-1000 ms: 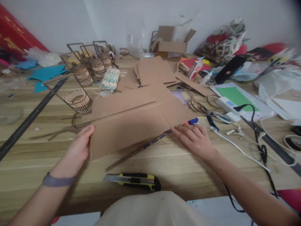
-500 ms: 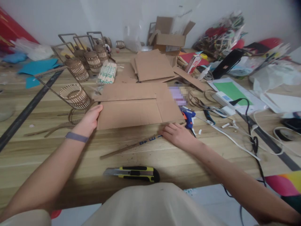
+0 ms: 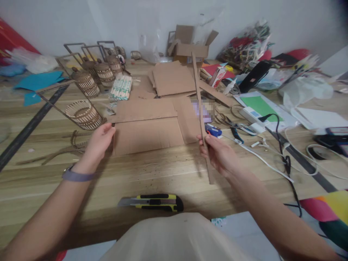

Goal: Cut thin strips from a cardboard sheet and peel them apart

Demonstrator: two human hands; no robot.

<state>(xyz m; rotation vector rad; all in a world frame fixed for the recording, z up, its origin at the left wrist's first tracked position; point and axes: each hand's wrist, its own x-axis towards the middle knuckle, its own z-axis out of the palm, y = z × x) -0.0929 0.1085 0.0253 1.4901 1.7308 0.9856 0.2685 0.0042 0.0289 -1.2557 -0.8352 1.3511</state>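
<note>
"Now, your right hand (image 3: 220, 154)?"

"Fingers closed on one narrow cardboard strip (image 3: 201, 116), at the right end of the cardboard sheet (image 3: 146, 133); pinch lightly against creasing."

"Left hand (image 3: 98, 142)?"

"At the sheet's left edge, grip unclear; mind the utility knife (image 3: 159, 202), blade bared."
</note>
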